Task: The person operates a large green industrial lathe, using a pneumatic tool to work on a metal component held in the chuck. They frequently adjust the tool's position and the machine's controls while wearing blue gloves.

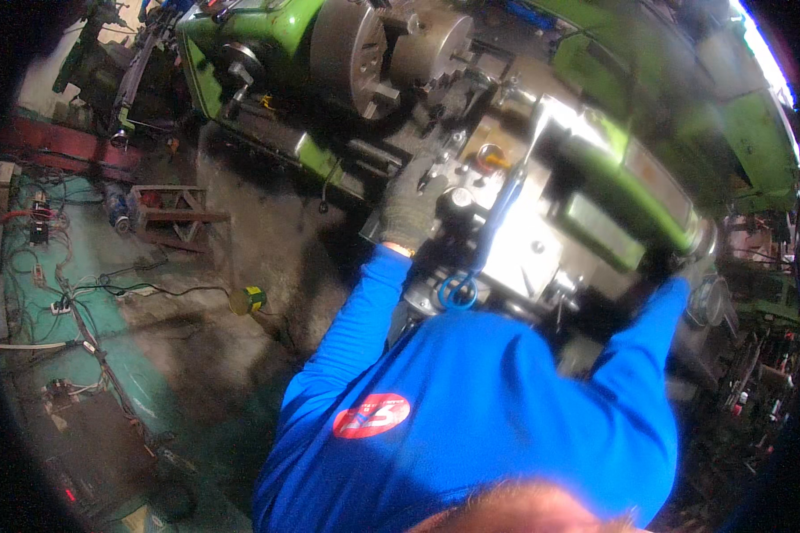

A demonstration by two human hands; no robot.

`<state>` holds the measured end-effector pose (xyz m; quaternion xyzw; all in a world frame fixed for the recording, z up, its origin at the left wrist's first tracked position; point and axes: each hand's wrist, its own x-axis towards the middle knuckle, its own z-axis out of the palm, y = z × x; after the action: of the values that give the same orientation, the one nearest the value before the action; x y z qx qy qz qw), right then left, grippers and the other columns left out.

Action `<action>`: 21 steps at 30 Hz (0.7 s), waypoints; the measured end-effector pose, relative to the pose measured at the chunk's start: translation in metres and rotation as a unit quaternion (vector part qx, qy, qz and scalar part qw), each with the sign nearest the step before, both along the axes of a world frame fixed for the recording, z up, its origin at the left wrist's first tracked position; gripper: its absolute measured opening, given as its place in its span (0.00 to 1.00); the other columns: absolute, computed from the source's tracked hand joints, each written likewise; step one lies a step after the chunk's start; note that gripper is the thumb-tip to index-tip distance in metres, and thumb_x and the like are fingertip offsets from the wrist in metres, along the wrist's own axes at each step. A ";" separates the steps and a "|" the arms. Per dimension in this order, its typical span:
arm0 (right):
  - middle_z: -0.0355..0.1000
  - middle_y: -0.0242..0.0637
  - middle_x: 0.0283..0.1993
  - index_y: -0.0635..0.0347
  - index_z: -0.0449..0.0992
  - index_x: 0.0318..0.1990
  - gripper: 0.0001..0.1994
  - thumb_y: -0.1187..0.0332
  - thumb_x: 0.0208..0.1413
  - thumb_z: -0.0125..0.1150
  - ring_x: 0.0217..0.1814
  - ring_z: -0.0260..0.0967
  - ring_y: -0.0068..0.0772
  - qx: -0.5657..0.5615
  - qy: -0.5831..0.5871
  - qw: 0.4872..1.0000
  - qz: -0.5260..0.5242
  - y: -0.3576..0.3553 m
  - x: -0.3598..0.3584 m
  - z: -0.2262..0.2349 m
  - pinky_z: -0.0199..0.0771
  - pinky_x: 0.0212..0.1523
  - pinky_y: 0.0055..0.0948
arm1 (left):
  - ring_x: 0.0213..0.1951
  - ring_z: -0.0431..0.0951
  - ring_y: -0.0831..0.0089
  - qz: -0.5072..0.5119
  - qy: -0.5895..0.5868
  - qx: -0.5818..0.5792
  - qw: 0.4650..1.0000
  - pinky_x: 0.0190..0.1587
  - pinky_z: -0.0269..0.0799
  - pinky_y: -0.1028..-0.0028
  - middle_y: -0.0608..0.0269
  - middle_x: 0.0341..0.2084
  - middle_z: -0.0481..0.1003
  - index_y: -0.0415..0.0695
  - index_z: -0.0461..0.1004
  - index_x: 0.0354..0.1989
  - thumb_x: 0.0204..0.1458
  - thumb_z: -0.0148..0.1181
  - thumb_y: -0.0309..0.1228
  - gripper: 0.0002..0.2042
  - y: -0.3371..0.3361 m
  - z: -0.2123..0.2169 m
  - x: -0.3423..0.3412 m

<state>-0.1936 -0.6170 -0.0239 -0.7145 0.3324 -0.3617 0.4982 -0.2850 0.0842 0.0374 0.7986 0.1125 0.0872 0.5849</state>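
Observation:
My left hand (409,209), in a dark work glove, rests against the near side of the lathe carriage (520,258), beside the tool post area; its fingers are not clear enough to tell whether they grip anything. Out at the right, my right hand (698,266) is at the end of the green tailstock (622,169), next to its handwheel (705,238); blur and shade hide its fingers. A large steel chuck (351,58) sits at the green headstock (280,35), with a thick round metal piece (436,44) beside it. A blue hose (493,222) crosses the carriage and ends in a coil.
On the floor at left lie loose cables (89,342), a yellow-green round object (247,300) and a rusty metal frame (178,213). A dark box (84,462) stands at lower left. Green machine parts (738,151) and cluttered shelving (760,377) are at the right.

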 end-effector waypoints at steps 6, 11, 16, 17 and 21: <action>0.73 0.53 0.62 0.60 0.71 0.65 0.32 0.42 0.67 0.47 0.58 0.74 0.43 -0.019 -0.007 1.000 0.002 0.006 -0.001 0.001 0.75 0.54 0.40 | 0.57 0.76 0.52 -0.003 -0.016 0.024 1.000 0.60 0.71 0.62 0.42 0.56 0.76 0.36 0.73 0.60 0.56 0.64 0.34 0.24 0.003 -0.008 0.001; 0.73 0.55 0.62 0.61 0.73 0.64 0.34 0.39 0.66 0.47 0.58 0.75 0.43 -0.042 -0.011 0.999 0.003 0.013 -0.005 0.000 0.75 0.53 0.41 | 0.56 0.77 0.51 -0.002 -0.008 0.029 1.000 0.60 0.70 0.61 0.43 0.54 0.77 0.36 0.74 0.58 0.57 0.62 0.35 0.22 0.001 -0.004 0.001; 0.74 0.57 0.62 0.61 0.74 0.63 0.36 0.37 0.65 0.47 0.58 0.76 0.44 -0.205 -0.003 0.976 0.071 0.042 -0.003 0.022 0.75 0.53 0.41 | 0.58 0.74 0.49 -0.043 -0.035 0.105 0.993 0.62 0.69 0.62 0.43 0.56 0.74 0.36 0.73 0.58 0.57 0.64 0.33 0.22 0.008 -0.022 -0.004; 0.74 0.58 0.62 0.61 0.75 0.63 0.36 0.36 0.65 0.47 0.58 0.76 0.44 -0.257 0.023 0.962 0.091 0.047 -0.003 0.038 0.75 0.53 0.42 | 0.59 0.73 0.49 -0.046 -0.037 0.110 0.992 0.62 0.69 0.62 0.43 0.57 0.73 0.36 0.73 0.58 0.56 0.65 0.32 0.22 0.009 -0.023 -0.004; 0.75 0.62 0.58 0.63 0.79 0.58 0.45 0.26 0.57 0.47 0.59 0.76 0.57 -0.245 0.418 0.874 0.035 0.041 0.016 0.098 0.73 0.59 0.47 | 0.61 0.70 0.47 -0.075 -0.028 0.173 0.982 0.65 0.68 0.62 0.44 0.60 0.69 0.38 0.72 0.60 0.53 0.68 0.28 0.25 0.010 -0.001 -0.003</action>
<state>-0.1776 -0.5764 0.0738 -0.9097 0.3845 -0.0817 0.1342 -0.2882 0.0945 0.0361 0.8909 0.0192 0.0833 0.4461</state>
